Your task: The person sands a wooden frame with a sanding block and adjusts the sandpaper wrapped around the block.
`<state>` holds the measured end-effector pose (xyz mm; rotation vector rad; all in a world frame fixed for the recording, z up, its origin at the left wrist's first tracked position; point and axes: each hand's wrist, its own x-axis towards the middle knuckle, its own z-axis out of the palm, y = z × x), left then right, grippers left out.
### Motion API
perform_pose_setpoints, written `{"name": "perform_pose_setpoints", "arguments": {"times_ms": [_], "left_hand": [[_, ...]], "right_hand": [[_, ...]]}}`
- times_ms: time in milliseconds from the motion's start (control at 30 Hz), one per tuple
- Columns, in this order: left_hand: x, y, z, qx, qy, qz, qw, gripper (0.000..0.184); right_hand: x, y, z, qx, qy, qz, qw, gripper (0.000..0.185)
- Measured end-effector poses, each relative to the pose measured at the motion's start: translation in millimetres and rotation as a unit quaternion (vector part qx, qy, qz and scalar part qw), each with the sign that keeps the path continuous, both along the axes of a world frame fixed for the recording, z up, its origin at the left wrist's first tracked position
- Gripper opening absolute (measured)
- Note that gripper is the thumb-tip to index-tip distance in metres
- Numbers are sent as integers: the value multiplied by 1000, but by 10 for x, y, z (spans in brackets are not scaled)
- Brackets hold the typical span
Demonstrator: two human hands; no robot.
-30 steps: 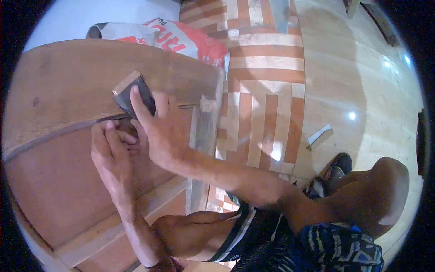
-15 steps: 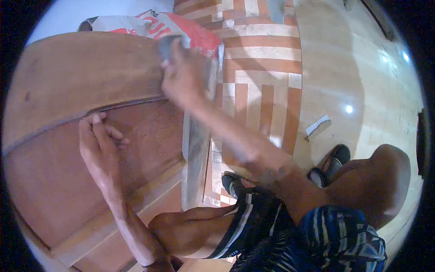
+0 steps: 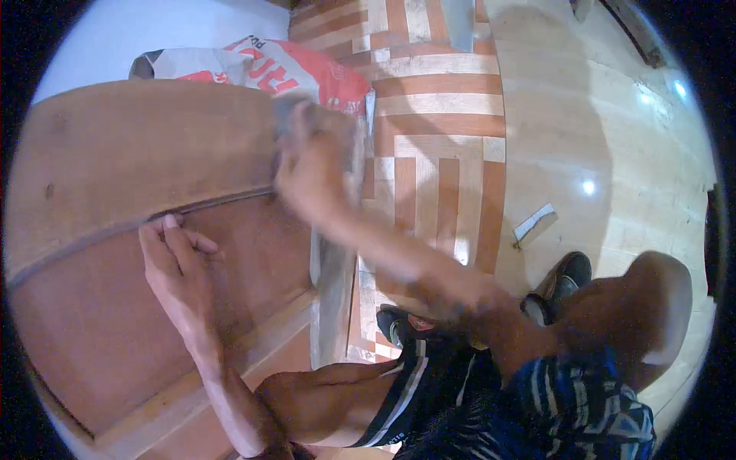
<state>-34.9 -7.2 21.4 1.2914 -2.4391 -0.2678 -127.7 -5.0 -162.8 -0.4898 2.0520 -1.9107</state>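
A wooden panel piece has a curved top board point(image 3: 146, 146) above a reddish-brown recessed panel point(image 3: 100, 330). My right hand point(image 3: 314, 172), smeared by motion, grips a grey sanding block point(image 3: 290, 115) at the right end of the curved board. The block is blurred, so its exact make is hard to see. My left hand point(image 3: 180, 261) rests at the lower edge of the curved board, its fingers loosely bent and apart. Its fingertips touch the dark seam there, and nothing shows in it.
A red and white printed sack point(image 3: 307, 73) lies behind the board. Striped wood-look floor tiles point(image 3: 437, 146) run beside the panel. A small whitish strip point(image 3: 534, 222) lies on the paler floor point(image 3: 560, 138), near my shoe point(image 3: 567, 280). My knees flank the workspace.
The whole view has shifted, so the board sits lower in it. My right hand and the sanding block have moved slightly at the board's right end. My left hand stays at the seam.
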Motion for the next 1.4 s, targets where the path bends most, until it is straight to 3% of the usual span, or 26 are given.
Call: {"name": "perform_pose_setpoints", "arguments": {"times_ms": [33, 133, 200, 267, 367, 433, 500, 533, 567, 633, 700, 800, 867, 933, 967, 1033, 1100, 1167, 1267, 1300, 1367, 1400], "left_hand": [[16, 3, -4, -5, -11, 1, 1000, 24], [82, -95, -25, -32, -17, -39, 999, 25], [-5, 2, -18, 7, -6, 22, 1000, 26], [-5, 19, 1, 24, 5, 45, 999, 26], [35, -8, -19, -22, -11, -7, 1000, 26], [80, -70, -39, -111, -54, -50, 991, 26], [77, -84, 3, -61, -57, -46, 995, 26], [34, -71, 51, -40, -53, -41, 997, 27], [-19, 33, 65, 44, 4, 30, 999, 27], [-5, 7, 77, 40, 6, 35, 999, 27], [103, -84, 41, 20, -14, 1, 1000, 25], [60, -19, 37, 7, -3, -11, 1000, 25], [52, -12, 70, 20, -19, -12, 1000, 25], [11, 3, 120, 23, -25, 8, 999, 26], [-7, 51, 148, 25, -31, 31, 999, 27], [54, 93, 147, 25, -22, 38, 999, 28], [172, 75, 135, 23, -7, -2, 1000, 29], [145, 44, 127, 29, 5, 14, 999, 29], [75, 83, 138, 51, 5, 35, 998, 28], [35, 86, 144, 50, 14, 40, 998, 28], [46, 66, 125, 51, 6, 46, 998, 29], [65, 72, 126, 50, 6, 48, 998, 29]], "right_hand": [[199, 198, 370, 5, 53, 14, 998, 71], [449, 258, 583, -128, 125, 0, 984, 75], [93, 4, 279, -69, 82, 12, 994, 77], [-283, -121, 167, -46, -65, 36, 996, 76], [-135, -66, 463, -6, -48, 12, 999, 70], [161, 179, 786, -81, 105, -14, 991, 65], [269, 215, 761, -100, 182, -20, 978, 63], [159, 184, 723, -85, 133, 2, 988, 60], [51, 158, 691, -68, 83, 23, 994, 58], [-376, 5, 297, -94, -189, 135, 968, 61], [-302, -160, 34, -79, -160, 58, 982, 60], [183, 157, 644, -61, 91, -76, 991, 56], [408, 262, 756, -99, 164, -74, 979, 59], [318, 189, 634, -148, 137, -2, 979, 61], [170, 104, 555, -63, 37, -3, 997, 61], [-506, 183, 419, -97, -237, 121, 959, 60], [-233, 22, 278, -90, -152, 45, 983, 58], [121, 122, 519, -49, 39, -31, 998, 60], [476, 328, 717, -142, 117, 34, 982, 60], [363, 310, 607, -106, 153, 3, 982, 58], [-17, -10, 202, -86, 23, -13, 996, 56], [-218, -37, 103, -89, -77, 34, 992, 56]]}}
